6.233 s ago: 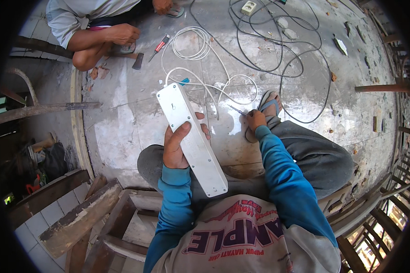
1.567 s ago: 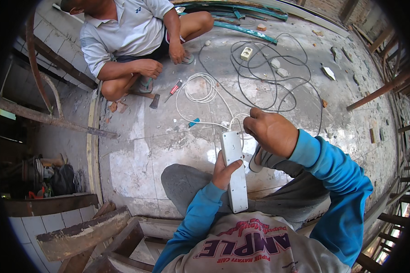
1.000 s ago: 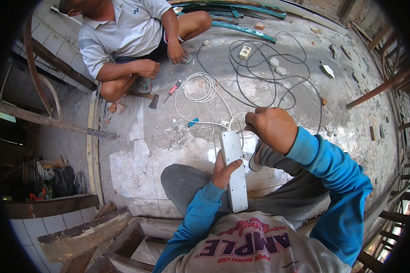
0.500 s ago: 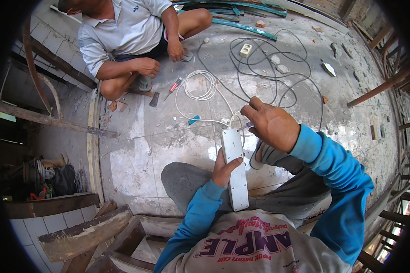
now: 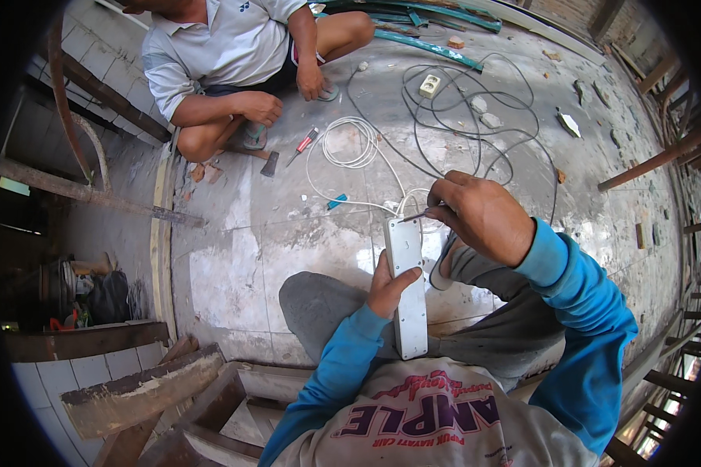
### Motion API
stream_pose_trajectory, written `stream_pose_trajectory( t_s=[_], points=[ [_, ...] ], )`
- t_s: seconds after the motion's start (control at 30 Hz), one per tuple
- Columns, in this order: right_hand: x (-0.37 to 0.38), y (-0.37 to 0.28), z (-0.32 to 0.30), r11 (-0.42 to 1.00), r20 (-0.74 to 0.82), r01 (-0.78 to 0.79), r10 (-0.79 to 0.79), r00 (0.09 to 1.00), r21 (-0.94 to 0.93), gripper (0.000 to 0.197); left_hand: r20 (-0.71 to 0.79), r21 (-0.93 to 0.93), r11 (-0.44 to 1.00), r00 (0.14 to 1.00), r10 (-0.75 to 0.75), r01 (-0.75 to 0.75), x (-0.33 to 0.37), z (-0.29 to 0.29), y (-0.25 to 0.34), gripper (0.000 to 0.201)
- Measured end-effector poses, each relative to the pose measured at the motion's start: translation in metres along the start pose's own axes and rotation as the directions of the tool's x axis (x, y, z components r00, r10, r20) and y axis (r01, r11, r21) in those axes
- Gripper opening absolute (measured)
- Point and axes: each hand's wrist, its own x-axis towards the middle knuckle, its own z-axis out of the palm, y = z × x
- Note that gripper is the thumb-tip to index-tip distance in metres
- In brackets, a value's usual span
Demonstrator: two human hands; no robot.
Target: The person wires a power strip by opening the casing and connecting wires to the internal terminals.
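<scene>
A long white power strip (image 5: 412, 319) lies over my lap with its screw-dotted underside up. My left hand (image 5: 392, 288) is closed around its middle, thumb across the face. My right hand (image 5: 487, 214) pinches a thin screwdriver (image 5: 417, 217); its handle is hidden in my fingers. The dark shaft reaches the strip's far end, near a corner screw. From that end runs a white cable (image 5: 349, 159), coiled on the floor. A small blue piece (image 5: 336, 201) and a red-handled screwdriver (image 5: 306, 142) lie on the floor beyond.
Another person (image 5: 234, 54) squats at the far left near a hatchet (image 5: 269, 163). A black cable (image 5: 475, 134) with a cream socket (image 5: 429, 86) spreads over the floor. Rubble (image 5: 568, 123) lies far right, green metal bars (image 5: 428, 48) at the back. Wooden frames (image 5: 144, 393) stand near left.
My right hand has shifted slightly right and down, and the screwdriver's shaft now shows lying nearly flat at the strip's end. My left hand keeps its hold; the whole view has shifted a little.
</scene>
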Motion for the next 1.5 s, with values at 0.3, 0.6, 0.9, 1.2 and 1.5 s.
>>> stream_pose_trajectory(
  t_s=[0.3,0.6,0.9,1.2,1.5],
  points=[
    [0.001,0.001,0.019,0.997,0.005,0.059,-0.059,0.998,-0.039,0.014,0.011,0.013,1.000,1.000,0.013,-0.013,-0.002,0.001,0.003,0.059],
    [0.001,0.000,0.016,0.995,0.048,0.102,-0.101,0.994,-0.017,0.015,0.027,0.020,1.000,1.000,0.016,-0.016,0.000,0.001,0.000,0.060],
    [0.000,-0.002,0.013,0.991,0.059,0.130,-0.128,0.990,-0.028,0.020,0.029,0.024,0.999,0.999,0.026,-0.026,0.001,-0.001,-0.003,0.061],
    [0.000,0.001,0.017,0.962,0.032,0.269,-0.268,0.963,-0.044,0.016,0.011,0.027,1.000,1.000,0.012,-0.012,0.002,0.000,-0.003,0.057],
    [0.007,-0.006,0.022,0.998,0.110,-0.008,0.015,0.994,-0.065,0.016,-0.005,0.014,0.999,0.999,0.041,-0.041,0.001,0.001,-0.004,0.057]
  ],
)
